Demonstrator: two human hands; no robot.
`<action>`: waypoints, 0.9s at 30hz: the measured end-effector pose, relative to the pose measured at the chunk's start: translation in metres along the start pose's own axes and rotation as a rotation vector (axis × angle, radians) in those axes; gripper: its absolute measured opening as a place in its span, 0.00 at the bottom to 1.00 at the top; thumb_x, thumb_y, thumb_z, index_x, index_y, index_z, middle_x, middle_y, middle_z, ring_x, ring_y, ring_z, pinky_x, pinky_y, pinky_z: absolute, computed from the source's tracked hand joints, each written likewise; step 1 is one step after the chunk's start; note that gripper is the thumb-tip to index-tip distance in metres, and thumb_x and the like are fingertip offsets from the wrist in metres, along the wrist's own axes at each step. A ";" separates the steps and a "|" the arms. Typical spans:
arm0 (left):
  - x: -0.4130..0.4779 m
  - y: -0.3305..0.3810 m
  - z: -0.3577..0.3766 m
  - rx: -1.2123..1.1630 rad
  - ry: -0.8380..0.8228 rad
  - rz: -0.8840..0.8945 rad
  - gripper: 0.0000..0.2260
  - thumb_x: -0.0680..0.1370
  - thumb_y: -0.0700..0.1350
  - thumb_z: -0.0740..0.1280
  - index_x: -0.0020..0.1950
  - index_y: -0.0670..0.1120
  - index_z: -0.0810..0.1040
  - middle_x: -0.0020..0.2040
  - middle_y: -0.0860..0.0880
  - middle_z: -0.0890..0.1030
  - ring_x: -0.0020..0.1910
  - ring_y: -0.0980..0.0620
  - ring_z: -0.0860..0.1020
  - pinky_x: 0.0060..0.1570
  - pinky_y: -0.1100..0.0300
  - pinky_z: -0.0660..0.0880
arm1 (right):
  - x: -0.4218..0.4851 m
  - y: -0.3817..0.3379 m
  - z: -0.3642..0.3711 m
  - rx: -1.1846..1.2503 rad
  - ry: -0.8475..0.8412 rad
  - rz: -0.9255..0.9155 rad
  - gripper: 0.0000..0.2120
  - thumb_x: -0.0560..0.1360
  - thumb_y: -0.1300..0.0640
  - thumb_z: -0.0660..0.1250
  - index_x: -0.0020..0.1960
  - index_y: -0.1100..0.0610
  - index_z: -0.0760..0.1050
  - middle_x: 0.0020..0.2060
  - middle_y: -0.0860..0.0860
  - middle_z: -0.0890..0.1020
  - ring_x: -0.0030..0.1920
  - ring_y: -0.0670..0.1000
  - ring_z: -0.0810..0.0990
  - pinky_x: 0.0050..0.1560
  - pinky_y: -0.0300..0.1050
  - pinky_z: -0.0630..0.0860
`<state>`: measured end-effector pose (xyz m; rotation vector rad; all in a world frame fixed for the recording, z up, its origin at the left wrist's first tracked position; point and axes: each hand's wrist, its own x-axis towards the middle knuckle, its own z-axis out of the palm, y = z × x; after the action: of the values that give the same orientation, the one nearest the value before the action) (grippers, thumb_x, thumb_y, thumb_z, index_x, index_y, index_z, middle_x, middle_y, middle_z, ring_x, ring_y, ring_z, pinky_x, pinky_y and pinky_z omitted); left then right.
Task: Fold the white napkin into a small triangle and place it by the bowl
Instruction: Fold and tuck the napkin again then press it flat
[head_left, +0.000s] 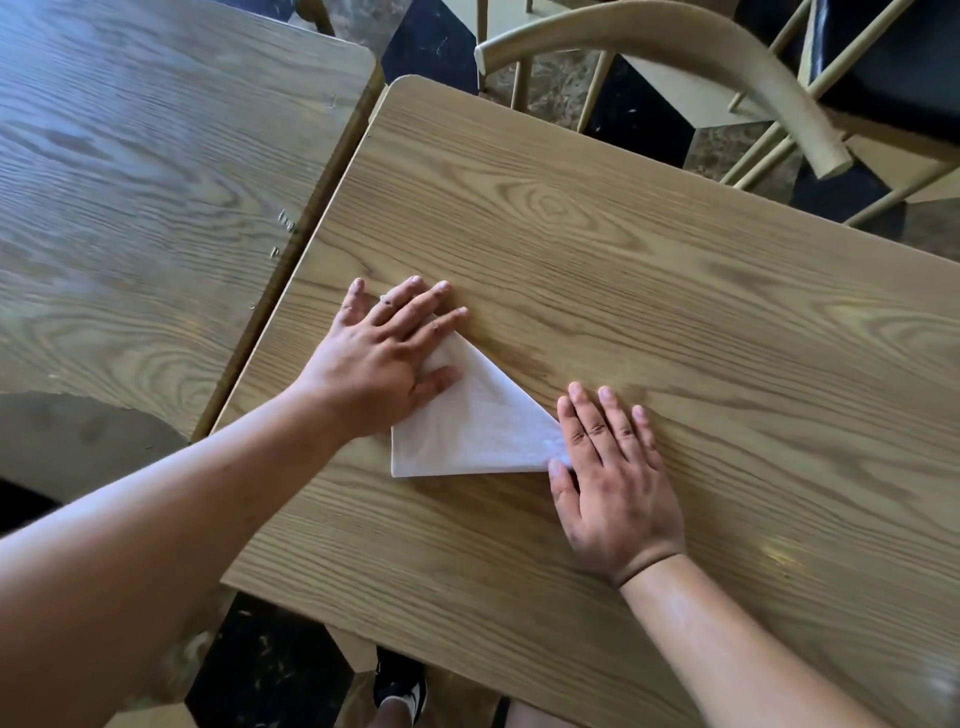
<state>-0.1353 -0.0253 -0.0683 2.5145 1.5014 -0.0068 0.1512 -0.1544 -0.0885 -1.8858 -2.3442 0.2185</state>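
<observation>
— Wood-grain bench (675, 291) fills the view, with a second bench (156, 182) butted close on the left and a curved chair (675, 47) behind. What is hidden?

— No bowl shows anywhere. The upper corner of the white napkin (483, 421) lies under the left hand (384, 358), so its tip is mostly covered; the right-hand tip is partly under the right hand (613, 483). Both forearms run out of the bottom of the view, and a shoe (402, 686) on the floor (270, 670) below the bench edge is cut off.

— How much room around it?

— Plenty. The napkin sits on the left half of the bench, near its left edge, with bare wood stretching away to the right and towards the far edge.

— And the hands?

— Both lie flat and spread, palms down, gripping nothing. The left presses the napkin's upper left corner; the right rests mostly on bare wood, with thumb and forefinger touching the right tip. The napkin, folded to a triangle, lies flat between them.
</observation>
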 end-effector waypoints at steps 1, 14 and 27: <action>0.001 0.001 -0.004 -0.008 -0.010 -0.018 0.32 0.82 0.69 0.54 0.82 0.56 0.66 0.85 0.51 0.62 0.84 0.47 0.58 0.79 0.31 0.52 | 0.000 0.000 -0.001 0.015 0.004 0.003 0.31 0.82 0.46 0.56 0.81 0.59 0.63 0.82 0.53 0.63 0.82 0.58 0.59 0.79 0.66 0.59; 0.004 0.006 -0.051 -0.081 -0.340 -0.300 0.14 0.74 0.61 0.73 0.55 0.56 0.78 0.51 0.53 0.82 0.52 0.44 0.79 0.45 0.54 0.72 | -0.002 -0.001 -0.001 0.109 0.028 0.033 0.34 0.80 0.45 0.55 0.81 0.62 0.61 0.81 0.57 0.64 0.82 0.57 0.60 0.81 0.63 0.56; -0.087 0.056 -0.039 -0.707 -0.224 -0.798 0.11 0.74 0.53 0.73 0.36 0.50 0.76 0.32 0.54 0.78 0.33 0.54 0.76 0.31 0.59 0.66 | -0.020 -0.015 -0.020 0.138 0.146 -0.062 0.34 0.77 0.49 0.64 0.79 0.65 0.65 0.78 0.61 0.69 0.79 0.64 0.66 0.75 0.71 0.63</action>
<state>-0.1325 -0.1188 -0.0102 1.2488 1.8686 0.0958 0.1443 -0.1762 -0.0658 -1.7038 -2.2273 0.2222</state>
